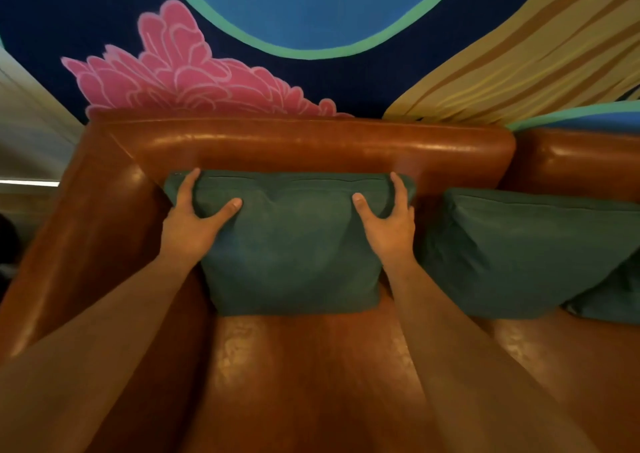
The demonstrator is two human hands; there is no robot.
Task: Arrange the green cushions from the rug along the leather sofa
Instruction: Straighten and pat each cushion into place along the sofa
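A green cushion [291, 244] stands upright on the brown leather sofa [311, 147], leaning against the backrest at the sofa's left end. My left hand [194, 220] grips its upper left corner, thumb on the front face and fingers over the top edge. My right hand [391, 220] grips the upper right corner the same way. A second green cushion [526, 251] leans on the backrest just to the right, its edge close to the first. A third green cushion [609, 300] peeks out low at the far right, mostly hidden behind the second.
The sofa's left armrest [86, 231] rises right beside the held cushion. The bare leather seat [311, 366] spreads in front. Behind the sofa is a wall mural [311, 9] with a pink flower and a blue oval.
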